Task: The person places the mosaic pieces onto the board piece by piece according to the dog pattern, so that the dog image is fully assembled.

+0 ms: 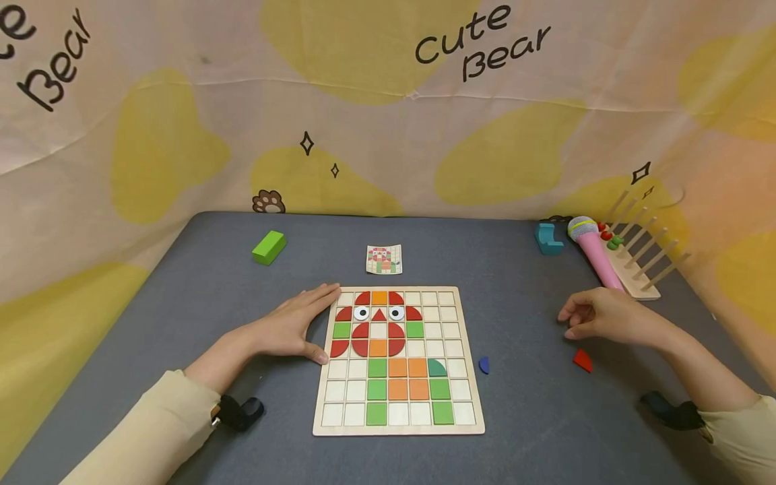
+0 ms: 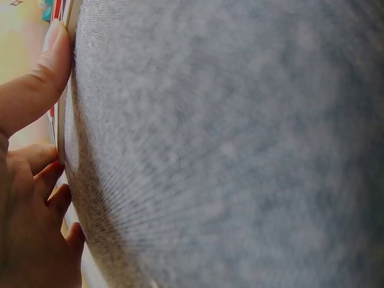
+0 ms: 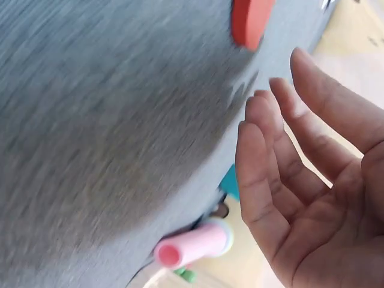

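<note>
A wooden grid board [image 1: 400, 431] lies on the table, with red, green, orange and teal pieces and two eye pieces forming a picture in its squares. My left hand [image 1: 289, 329] rests against the board's left side, its fingertips at the upper corner and its thumb [image 2: 54, 63] at the edge lower down. My right hand [image 1: 612, 316] hovers to the right with loosely bent fingers and nothing between them. Just below it lies a red quarter-round piece [image 1: 583, 360], also visible in the right wrist view. A small blue rounded piece [image 1: 483, 365] lies right beside the board.
Behind the board lies a small picture card [image 1: 384, 259]. A green block [image 1: 269, 248] sits at the back left. At the back right are a teal block [image 1: 548, 239], a pink toy microphone [image 1: 597, 252] and a wooden peg stand [image 1: 645, 286]. A patterned cloth hangs behind the table.
</note>
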A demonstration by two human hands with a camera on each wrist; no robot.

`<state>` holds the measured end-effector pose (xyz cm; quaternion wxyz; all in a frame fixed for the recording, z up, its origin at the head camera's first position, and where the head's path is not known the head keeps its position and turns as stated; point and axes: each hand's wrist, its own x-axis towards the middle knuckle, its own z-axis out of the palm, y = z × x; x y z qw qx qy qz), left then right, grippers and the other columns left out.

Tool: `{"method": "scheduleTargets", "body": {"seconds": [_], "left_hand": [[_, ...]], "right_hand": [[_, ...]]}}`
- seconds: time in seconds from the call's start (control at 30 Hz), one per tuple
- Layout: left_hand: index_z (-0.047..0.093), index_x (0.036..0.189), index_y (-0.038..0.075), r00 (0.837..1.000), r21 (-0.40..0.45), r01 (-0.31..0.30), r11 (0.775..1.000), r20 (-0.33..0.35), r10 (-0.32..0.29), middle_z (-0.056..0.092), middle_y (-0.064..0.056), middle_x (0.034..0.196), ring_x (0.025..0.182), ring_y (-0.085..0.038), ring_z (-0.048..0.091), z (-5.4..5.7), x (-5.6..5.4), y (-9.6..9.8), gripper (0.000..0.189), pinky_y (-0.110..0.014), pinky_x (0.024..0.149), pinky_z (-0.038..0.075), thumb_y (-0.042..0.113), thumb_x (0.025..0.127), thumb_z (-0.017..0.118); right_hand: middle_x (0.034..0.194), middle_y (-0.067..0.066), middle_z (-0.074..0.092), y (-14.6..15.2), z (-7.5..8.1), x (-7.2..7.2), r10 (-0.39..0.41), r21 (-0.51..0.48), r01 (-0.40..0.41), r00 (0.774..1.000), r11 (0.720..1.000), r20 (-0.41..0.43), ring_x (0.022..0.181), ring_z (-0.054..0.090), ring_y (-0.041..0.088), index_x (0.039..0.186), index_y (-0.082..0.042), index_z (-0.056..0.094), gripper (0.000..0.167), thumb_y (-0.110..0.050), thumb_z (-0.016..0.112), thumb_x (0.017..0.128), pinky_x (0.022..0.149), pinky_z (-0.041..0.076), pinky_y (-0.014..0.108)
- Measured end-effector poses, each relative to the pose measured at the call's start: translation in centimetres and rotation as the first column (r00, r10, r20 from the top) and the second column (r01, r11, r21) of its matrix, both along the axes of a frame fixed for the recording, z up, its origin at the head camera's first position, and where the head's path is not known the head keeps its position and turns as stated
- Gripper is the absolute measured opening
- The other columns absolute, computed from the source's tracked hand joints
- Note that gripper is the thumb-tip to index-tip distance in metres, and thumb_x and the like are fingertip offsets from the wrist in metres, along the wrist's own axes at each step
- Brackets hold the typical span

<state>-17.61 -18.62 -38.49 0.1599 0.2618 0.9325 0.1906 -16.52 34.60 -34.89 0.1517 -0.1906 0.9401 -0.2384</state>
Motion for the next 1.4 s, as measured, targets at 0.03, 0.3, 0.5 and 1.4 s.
{"method": "scheduleTargets", "body": {"seconds": [0.03, 0.3, 0.5, 1.4], "left_hand": [[0.023, 0.158, 0.011, 1.000, -0.001, 0.001, 1.000, -0.002, -0.001, 0.019, -0.008, 0.167, 0.155, -0.036, 0.016, 0.0, 0.0, 0.0, 0.114, -0.061, 0.124, 0.017, 0.045, 0.068, 0.086], [0.023, 0.158, 0.011, 1.000, 0.004, 0.015, 1.000, -0.015, -0.015, 0.020, -0.008, 0.167, 0.155, -0.036, 0.017, -0.2, -0.1, 0.0, 0.114, -0.062, 0.124, 0.017, 0.045, 0.068, 0.086], [0.024, 0.158, 0.010, 1.000, 0.006, 0.017, 1.000, -0.020, -0.017, 0.020, -0.009, 0.167, 0.155, -0.036, 0.017, -0.3, -0.1, 0.0, 0.114, -0.061, 0.124, 0.017, 0.044, 0.068, 0.086], [0.024, 0.158, 0.011, 1.000, 0.013, 0.008, 1.000, -0.014, -0.008, 0.020, -0.008, 0.167, 0.155, -0.036, 0.017, -0.3, -0.1, -0.1, 0.114, -0.061, 0.124, 0.017, 0.045, 0.068, 0.086]], "right_hand": [[0.076, -0.009, 0.068, 0.4, -0.1, 0.0, 0.004, 0.008, -0.004, 1.000, 1.000, 0.008, 0.064, 0.051, -0.005, 0.093, -0.011, 0.072, 0.021, -0.026, 0.080, 0.081, 0.057, 0.043, 0.018], [0.070, -0.011, 0.062, 2.2, -0.7, 0.3, 0.079, 0.020, -0.082, 0.989, 0.996, 0.124, 0.060, 0.049, -0.005, 0.089, -0.012, 0.068, 0.021, -0.027, 0.080, 0.080, 0.053, 0.042, 0.019], [0.062, -0.014, 0.058, 2.0, -1.0, 0.6, 0.107, 0.000, -0.109, 0.981, 0.994, 0.161, 0.053, 0.047, -0.005, 0.082, -0.014, 0.065, 0.022, -0.029, 0.081, 0.080, 0.048, 0.040, 0.019], [0.067, -0.007, 0.058, -1.0, -0.3, 0.4, 0.206, -0.135, -0.185, 0.965, 0.973, 0.163, 0.058, 0.051, -0.001, 0.086, -0.012, 0.058, 0.017, -0.017, 0.074, 0.086, 0.052, 0.044, 0.019]]}}
